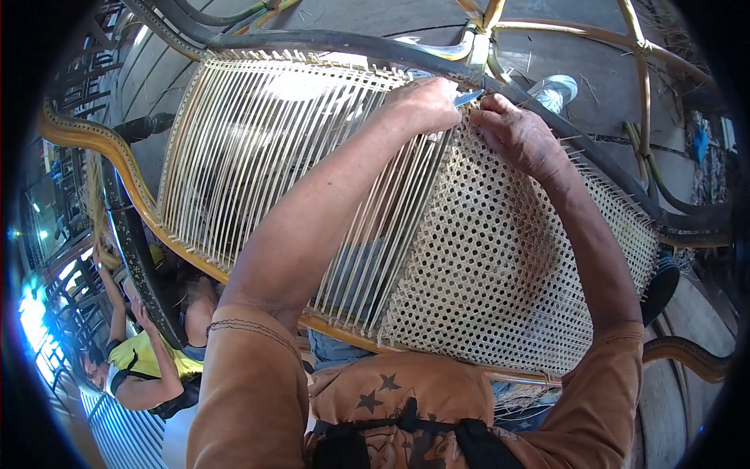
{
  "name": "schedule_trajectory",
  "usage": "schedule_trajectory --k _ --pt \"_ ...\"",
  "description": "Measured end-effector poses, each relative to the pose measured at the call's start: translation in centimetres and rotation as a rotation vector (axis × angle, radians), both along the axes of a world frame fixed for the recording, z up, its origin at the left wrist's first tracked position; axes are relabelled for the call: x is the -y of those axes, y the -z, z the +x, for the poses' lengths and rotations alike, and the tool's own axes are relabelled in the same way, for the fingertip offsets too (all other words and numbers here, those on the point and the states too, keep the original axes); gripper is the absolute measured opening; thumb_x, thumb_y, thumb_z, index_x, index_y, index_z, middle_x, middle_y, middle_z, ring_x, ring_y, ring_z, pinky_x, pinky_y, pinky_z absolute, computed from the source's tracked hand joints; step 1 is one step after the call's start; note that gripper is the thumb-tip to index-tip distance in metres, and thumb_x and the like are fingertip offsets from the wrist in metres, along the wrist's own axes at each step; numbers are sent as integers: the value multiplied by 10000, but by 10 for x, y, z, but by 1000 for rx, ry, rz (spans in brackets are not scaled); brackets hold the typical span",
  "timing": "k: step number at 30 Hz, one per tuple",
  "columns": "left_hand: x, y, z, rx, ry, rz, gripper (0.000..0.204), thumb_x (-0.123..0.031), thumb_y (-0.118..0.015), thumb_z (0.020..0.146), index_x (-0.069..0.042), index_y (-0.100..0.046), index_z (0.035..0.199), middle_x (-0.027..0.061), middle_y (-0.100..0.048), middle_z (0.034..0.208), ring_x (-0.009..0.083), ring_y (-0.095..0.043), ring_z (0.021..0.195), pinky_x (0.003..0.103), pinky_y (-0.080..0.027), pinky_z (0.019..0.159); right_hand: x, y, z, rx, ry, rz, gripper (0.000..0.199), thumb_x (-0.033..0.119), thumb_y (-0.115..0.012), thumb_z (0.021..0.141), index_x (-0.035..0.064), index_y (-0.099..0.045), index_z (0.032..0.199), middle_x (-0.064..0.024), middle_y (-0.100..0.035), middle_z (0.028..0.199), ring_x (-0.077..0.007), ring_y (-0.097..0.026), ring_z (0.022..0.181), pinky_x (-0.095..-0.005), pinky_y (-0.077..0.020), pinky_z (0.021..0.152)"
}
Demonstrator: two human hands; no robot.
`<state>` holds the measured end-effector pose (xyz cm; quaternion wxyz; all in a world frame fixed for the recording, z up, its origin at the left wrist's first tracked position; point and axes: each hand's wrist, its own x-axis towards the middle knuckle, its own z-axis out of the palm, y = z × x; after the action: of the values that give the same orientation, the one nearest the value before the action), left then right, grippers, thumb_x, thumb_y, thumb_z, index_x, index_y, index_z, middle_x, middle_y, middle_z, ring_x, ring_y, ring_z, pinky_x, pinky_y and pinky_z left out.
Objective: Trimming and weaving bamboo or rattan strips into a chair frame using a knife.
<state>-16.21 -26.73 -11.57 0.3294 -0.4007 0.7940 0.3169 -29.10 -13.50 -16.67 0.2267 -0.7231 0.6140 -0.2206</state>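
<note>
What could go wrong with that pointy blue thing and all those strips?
The slim, pointed blue tool sticks out of the left grip toward the right grip, so a slip might poke it. It could also nick the pale, hole-patterned cane mesh close by. The thin, straight cream strands lack the mesh's tight weave, so the bare left forearm over them might push some out of line.

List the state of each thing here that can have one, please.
Blue tool: held, partly hidden, tip pointing right.
Left hand's grip: closed on the blue tool.
Right hand's grip: fingers curled; hold unclear.
Cane panel: woven on the right, mostly parallel strands on the left.
</note>
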Motion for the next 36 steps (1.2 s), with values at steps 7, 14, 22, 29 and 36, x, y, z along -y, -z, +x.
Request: schedule_trajectory --k 7,14,22,29,36 --pt "0 -5 7 -27 42 50 330 -142 -487 731 11 -630 985 111 -626 836 202 -597 770 363 -470 709 7 -6 1 -72 33 153 172 30 -586 791 60 -581 960 -94 -536 975 -297 -622 817 -387 -514 680" --pt "1 5 14 -118 -62 96 153 -151 -495 712 -36 -592 686 5 -462 578 115 -392 507 297 -312 450 5 3 0 -37 33 86 178 101 -544 849 123 -576 1022 -139 -554 1024 -314 -636 822 -398 -533 710" --pt "-2 6 17 -237 -66 3 198 -197 -514 717 -39 -616 656 28 -466 526 129 -393 462 327 -318 427 29 -7 -2 -115 66 303 114 102 -546 828 46 -606 907 -127 -577 850 -281 -610 803 -374 -495 724" --pt "-5 6 19 -324 -39 63 177 -187 -494 732 -35 -576 699 10 -454 586 128 -428 513 294 -359 466 40 -6 8 -22 142 548 149 140 -613 794 33 -612 896 -137 -596 768 -240 -594 706 -369 -484 685" --pt "-14 -8 42 -212 -207 122 153 -188 -498 741 -48 -559 737 8 -455 617 128 -435 559 285 -377 517 30 -3 3 140 288 325 131 71 -619 781 17 -584 895 -132 -619 802 -237 -617 757 -356 -492 685"
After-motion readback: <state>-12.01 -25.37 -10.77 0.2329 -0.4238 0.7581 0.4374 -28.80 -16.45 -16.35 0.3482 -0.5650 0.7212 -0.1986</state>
